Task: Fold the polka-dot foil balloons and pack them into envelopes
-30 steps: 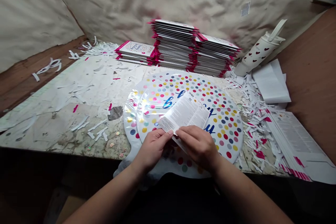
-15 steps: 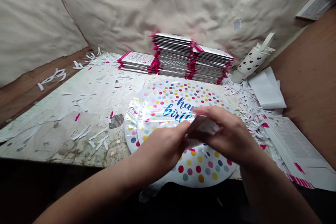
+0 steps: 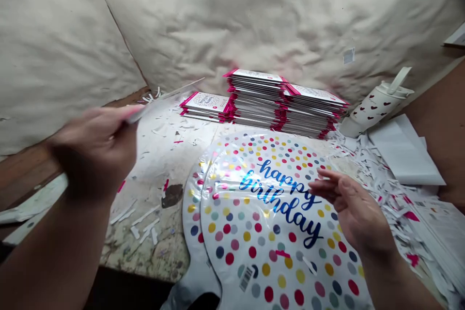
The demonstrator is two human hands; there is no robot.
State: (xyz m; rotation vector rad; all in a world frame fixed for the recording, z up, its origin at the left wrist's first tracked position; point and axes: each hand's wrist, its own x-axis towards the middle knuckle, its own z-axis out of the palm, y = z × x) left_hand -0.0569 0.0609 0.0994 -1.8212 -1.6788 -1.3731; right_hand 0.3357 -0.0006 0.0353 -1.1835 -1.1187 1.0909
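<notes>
A flat round foil balloon (image 3: 261, 232) with coloured dots and blue "happy birthday" lettering lies on top of a stack of like ones at the table's near edge. My left hand (image 3: 96, 150), blurred by motion, is raised at the left and pinches a thin white paper sheet (image 3: 165, 98) that points toward the back. My right hand (image 3: 348, 206) hovers over the balloon's right side, fingers loosely spread, holding nothing.
Stacks of pink-edged packaged cards (image 3: 276, 101) stand at the back against a cloth wall. A white bottle with red hearts (image 3: 374, 106) leans at the right. White sheets (image 3: 403, 152) and paper scraps (image 3: 363, 164) litter the right side; strips lie on the worn table (image 3: 145, 232).
Both hands held the printed paper over the balloon; now my left hand has swung it away to the left and up, and my right hand has let go. The lettering is uncovered.
</notes>
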